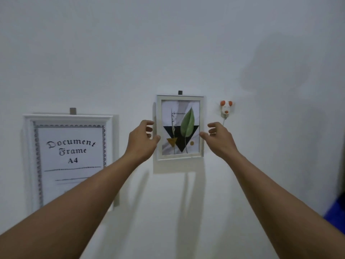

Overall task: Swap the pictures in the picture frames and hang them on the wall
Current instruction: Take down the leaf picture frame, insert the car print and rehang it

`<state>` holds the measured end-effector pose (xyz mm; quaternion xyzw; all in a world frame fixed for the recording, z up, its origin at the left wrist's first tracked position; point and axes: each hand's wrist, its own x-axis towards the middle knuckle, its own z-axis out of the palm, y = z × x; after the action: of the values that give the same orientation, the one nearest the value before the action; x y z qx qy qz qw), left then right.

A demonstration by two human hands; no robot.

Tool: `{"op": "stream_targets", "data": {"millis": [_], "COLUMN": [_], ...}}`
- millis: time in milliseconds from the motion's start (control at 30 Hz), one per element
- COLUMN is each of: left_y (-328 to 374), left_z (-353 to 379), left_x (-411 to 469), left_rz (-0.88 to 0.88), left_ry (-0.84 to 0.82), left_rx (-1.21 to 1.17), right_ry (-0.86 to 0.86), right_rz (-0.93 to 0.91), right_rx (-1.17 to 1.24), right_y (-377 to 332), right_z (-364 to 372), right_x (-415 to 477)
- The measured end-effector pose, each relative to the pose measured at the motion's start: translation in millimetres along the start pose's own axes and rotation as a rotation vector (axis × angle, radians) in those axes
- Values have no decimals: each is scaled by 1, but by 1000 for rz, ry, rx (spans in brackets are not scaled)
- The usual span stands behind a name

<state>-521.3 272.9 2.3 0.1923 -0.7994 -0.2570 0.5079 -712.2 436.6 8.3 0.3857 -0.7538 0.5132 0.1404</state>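
Small frame (180, 128) on white wall (168, 43)

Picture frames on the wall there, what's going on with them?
A person reaches both hands toward the small leaf-print frame hanging on the white wall: left hand at its left edge, right hand at its right edge, fingers spread, not yet gripping. The larger document frame hangs untouched further left.

I see a small white animal-head figure (226, 108) with orange ears and nose, right of centre. A thin pale cord (224, 121) hangs from its underside. A blue object (336, 214) is cut off at the lower right edge; can't tell what. A big soft grey shadow (276, 68) sits upper right.
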Motion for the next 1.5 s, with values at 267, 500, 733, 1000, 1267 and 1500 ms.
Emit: {"op": "stream_targets", "data": {"millis": [267, 500, 733, 1000, 1267, 1500], "left_y": [-4, -1, 8, -1, -54, -130], "left_z": [28, 25, 3, -81, -194, -281], "left_x": [9, 11, 5, -55, -163, -294], "left_rz": [8, 23, 26, -66, -278, -535], "left_ry": [29, 10, 5, -70, -79, -155], "left_rx": [-60, -148, -164, -220, -391, -474], "right_ry": [-60, -18, -59, -183, -295, -402], "right_rz": [-30, -57, -89, -116, 37, 224], "right_rx": [231, 333, 436, 375, 471, 506], "right_y": [25, 24, 5, -48, -113, -132], "right_z": [26, 31, 17, 24, 78, 158], "right_x": [24, 28, 18, -59, -202, -350]}}
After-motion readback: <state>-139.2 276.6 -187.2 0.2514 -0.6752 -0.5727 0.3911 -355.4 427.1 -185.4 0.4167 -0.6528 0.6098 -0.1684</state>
